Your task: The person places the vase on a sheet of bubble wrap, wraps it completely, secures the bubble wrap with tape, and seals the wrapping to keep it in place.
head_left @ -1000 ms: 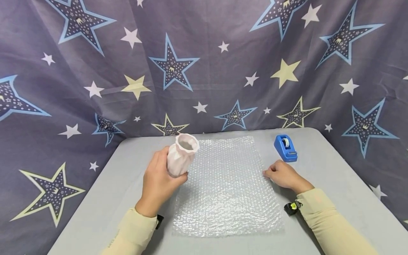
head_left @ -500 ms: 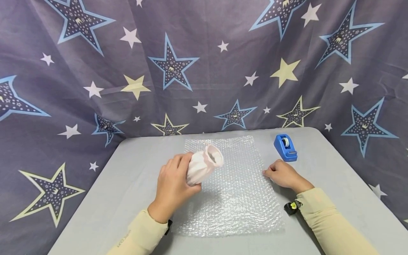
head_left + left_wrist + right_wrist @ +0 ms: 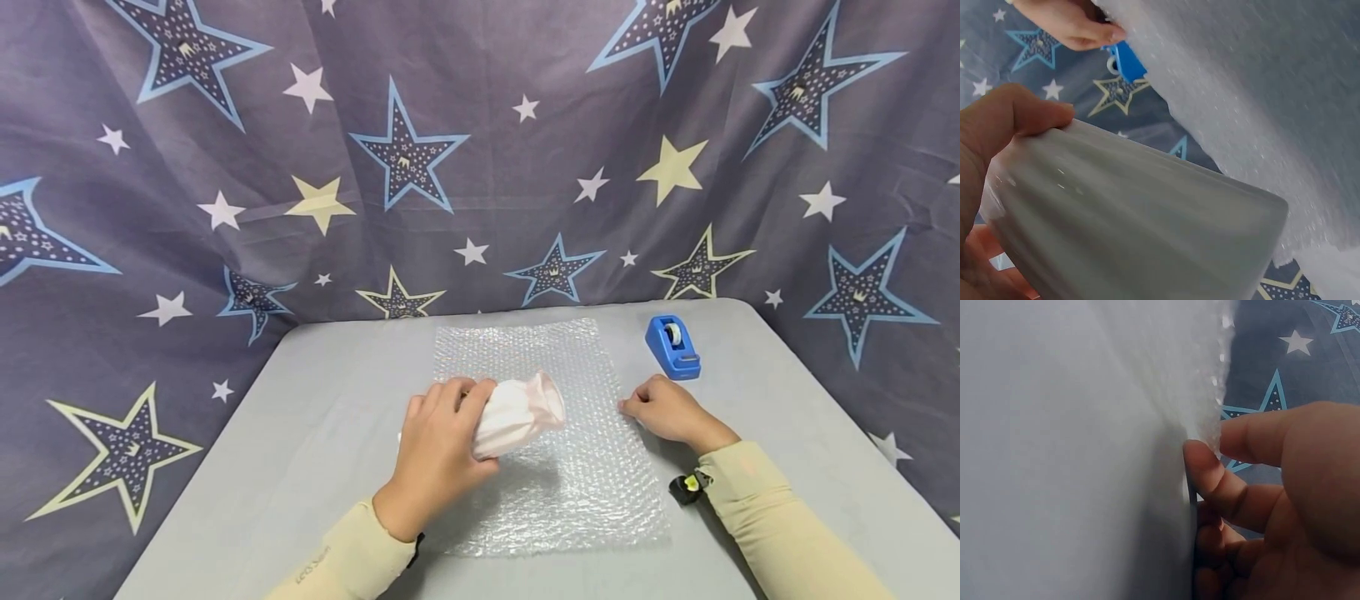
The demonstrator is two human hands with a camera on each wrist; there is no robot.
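One pale, fluted vase is leaning almost onto its side in the person's left hand, just left of the frame's lower centre, and that grip is what I'm worrying about. The glaze is looking glossy in the left wrist view, so a loosening of the curled fingers could let the vase slip; since it seems to be hanging above the table, judging by the shadow, a drop or a hard landing could chip the flaring rim. The right hand, right of centre, is pinching only the side edge of the bubble wrap, thumb against forefinger; a tug there could be skewing or creasing the sheet under the vase.

As for where things are lying: the hands are staying well apart, with the vase between them, its mouth pointing towards the right hand but not reaching it. The bubble wrap is spreading flat beneath the vase, from the middle of the frame down towards the bottom. Just beyond the right hand, towards the right of the frame, a blue tape dispenser is standing, untouched by either hand.
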